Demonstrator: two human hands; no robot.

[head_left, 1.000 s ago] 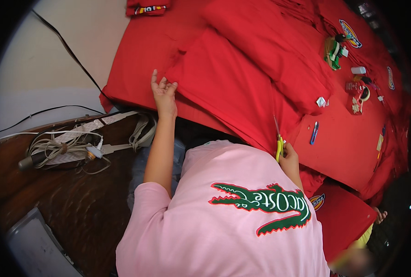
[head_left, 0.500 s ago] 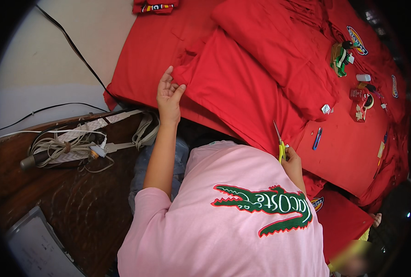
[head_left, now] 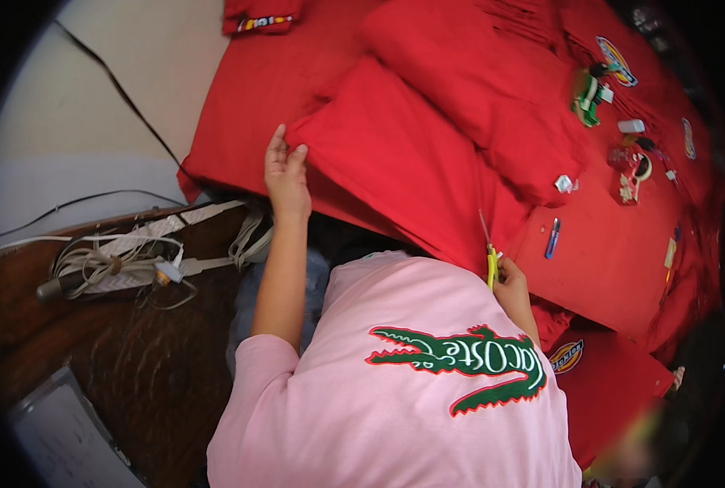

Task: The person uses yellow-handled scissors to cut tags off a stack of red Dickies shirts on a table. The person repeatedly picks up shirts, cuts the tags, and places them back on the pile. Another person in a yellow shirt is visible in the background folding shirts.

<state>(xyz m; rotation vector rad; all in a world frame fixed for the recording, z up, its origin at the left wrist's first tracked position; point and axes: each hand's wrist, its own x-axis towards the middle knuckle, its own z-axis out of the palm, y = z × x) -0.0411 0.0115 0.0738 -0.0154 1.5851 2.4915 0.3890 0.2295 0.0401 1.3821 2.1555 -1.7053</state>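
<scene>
- The left hand [head_left: 286, 172] is lying flat, fingers together and stretched out, on the corner of a folded piece of red fabric [head_left: 411, 167] — it is pressing the cloth rather than gripping it.
- The red fabric is lying across the middle of a red-covered table [head_left: 615, 260], with its near edge hanging toward the person's chest.
- The right hand [head_left: 511, 281] is closing around the yellow handles of a pair of scissors [head_left: 489, 256], fingers clamped on them at the near edge of the red fabric.
- The scissor blades are pointing up and away from the person, thin and grey against the cloth; whether they are apart or together is too small to tell.
- A second bundle of red fabric [head_left: 493, 89] is lying just beyond the first, overlapping its far side.
- A blue pen [head_left: 551, 237] is lying on the table cover to the right of the scissors, close by but apart from them.
- Farther right, small items are sitting scattered on the cover — a green and white object [head_left: 588, 96], a small white piece [head_left: 631, 126] and embroidered patches [head_left: 616, 61].
- The person's pink shirt [head_left: 395, 398], bearing a green crocodile figure, is filling the lower middle of the view.
- To the left, a tangle of grey cables [head_left: 110, 264] is resting on a dark wooden surface [head_left: 135, 366].
</scene>
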